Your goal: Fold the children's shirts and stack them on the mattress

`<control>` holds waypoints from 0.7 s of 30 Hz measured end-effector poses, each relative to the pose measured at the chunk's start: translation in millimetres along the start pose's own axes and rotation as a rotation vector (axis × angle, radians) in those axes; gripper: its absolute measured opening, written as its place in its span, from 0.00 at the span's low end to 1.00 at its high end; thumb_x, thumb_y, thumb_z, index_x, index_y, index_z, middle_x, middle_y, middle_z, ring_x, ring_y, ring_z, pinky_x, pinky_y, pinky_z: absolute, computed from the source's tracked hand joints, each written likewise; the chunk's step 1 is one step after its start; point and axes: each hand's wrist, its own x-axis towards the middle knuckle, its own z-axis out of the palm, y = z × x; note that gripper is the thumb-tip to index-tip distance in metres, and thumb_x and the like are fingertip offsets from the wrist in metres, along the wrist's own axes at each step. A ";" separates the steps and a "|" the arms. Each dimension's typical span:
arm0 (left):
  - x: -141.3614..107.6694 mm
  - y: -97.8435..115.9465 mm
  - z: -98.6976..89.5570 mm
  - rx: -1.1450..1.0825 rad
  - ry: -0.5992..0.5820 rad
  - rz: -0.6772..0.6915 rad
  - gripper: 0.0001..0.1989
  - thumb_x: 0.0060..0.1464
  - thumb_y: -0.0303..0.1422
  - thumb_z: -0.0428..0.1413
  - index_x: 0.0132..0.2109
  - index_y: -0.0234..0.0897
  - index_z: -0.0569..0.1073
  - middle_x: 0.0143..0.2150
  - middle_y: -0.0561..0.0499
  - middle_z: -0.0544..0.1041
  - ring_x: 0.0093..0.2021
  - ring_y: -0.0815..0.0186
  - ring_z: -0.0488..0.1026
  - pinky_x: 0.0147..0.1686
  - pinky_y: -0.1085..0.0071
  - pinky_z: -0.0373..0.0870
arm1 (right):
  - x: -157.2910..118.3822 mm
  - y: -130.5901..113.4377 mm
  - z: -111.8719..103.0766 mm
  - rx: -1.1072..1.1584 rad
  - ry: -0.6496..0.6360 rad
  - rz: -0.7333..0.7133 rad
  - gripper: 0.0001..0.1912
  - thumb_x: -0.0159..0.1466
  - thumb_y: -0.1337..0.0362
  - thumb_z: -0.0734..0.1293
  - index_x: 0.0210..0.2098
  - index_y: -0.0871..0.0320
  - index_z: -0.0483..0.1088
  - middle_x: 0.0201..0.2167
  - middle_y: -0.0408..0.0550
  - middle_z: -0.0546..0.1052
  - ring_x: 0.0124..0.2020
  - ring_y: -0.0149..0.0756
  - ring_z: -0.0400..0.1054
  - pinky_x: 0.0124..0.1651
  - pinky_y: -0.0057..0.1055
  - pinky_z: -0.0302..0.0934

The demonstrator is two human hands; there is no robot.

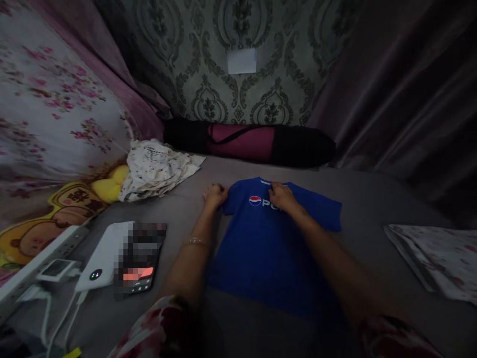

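A blue short-sleeved T-shirt [261, 248] lies spread out, its neckline away from me and its hem towards me. On its chest is a round red, white and blue logo with white letters, partly covered by my right hand. My left hand [215, 195] is closed at the edge of the left-side sleeve, fingers bent against the cloth. Just below the collar, my right hand [283, 196] rests on the shirt with its fingers curled in on the fabric. The fingertips of both hands are only partly visible in the dim light.
A black and maroon long bag [242, 143] lies along the patterned wall. To the left are crumpled white cloth [156, 166], a yellow cushion [67, 209], a white power bank [104, 256], a phone [143, 258] and a power strip [40, 263]. Folded floral fabric [439, 258] sits at right.
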 end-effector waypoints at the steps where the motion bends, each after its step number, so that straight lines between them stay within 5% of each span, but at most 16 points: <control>1: 0.4 0.9 -1.0 -0.004 -0.016 0.009 0.20 0.57 0.48 0.50 0.46 0.40 0.77 0.54 0.38 0.72 0.56 0.50 0.68 0.52 0.59 0.63 | 7.4 -13.1 4.5 0.046 -0.008 -0.032 0.22 0.69 0.66 0.53 0.59 0.65 0.63 0.61 0.60 0.66 0.63 0.43 0.57 0.64 0.38 0.46; 6: -1.2 3.5 -6.3 -0.001 -0.087 0.045 0.21 0.54 0.49 0.54 0.44 0.39 0.78 0.53 0.38 0.73 0.56 0.49 0.67 0.51 0.60 0.64 | 34.8 -55.3 34.4 0.133 0.005 -0.076 0.26 0.67 0.71 0.53 0.63 0.70 0.58 0.65 0.60 0.59 0.67 0.42 0.51 0.66 0.35 0.45; 11: -3.3 8.1 0.9 -0.023 -0.078 0.095 0.18 0.49 0.46 0.60 0.40 0.36 0.77 0.51 0.38 0.72 0.54 0.49 0.68 0.49 0.63 0.64 | 37.0 -56.8 60.5 0.131 0.102 -0.051 0.27 0.68 0.69 0.51 0.65 0.71 0.54 0.67 0.59 0.56 0.69 0.45 0.44 0.69 0.40 0.37; 17: 2.9 4.9 6.6 -0.413 -0.090 0.141 0.06 0.49 0.31 0.58 0.33 0.37 0.68 0.25 0.55 0.67 0.28 0.68 0.66 0.28 0.74 0.61 | 32.2 -55.5 64.6 0.144 0.147 -0.051 0.28 0.69 0.65 0.49 0.65 0.71 0.55 0.67 0.58 0.56 0.69 0.43 0.45 0.69 0.38 0.36; 21: 12.2 6.2 -2.7 -0.579 0.076 0.186 0.05 0.50 0.27 0.56 0.33 0.38 0.65 0.26 0.56 0.64 0.30 0.69 0.65 0.31 0.74 0.62 | 30.3 -59.9 61.1 0.163 0.134 -0.034 0.30 0.70 0.59 0.48 0.66 0.72 0.54 0.68 0.59 0.55 0.69 0.45 0.43 0.69 0.39 0.34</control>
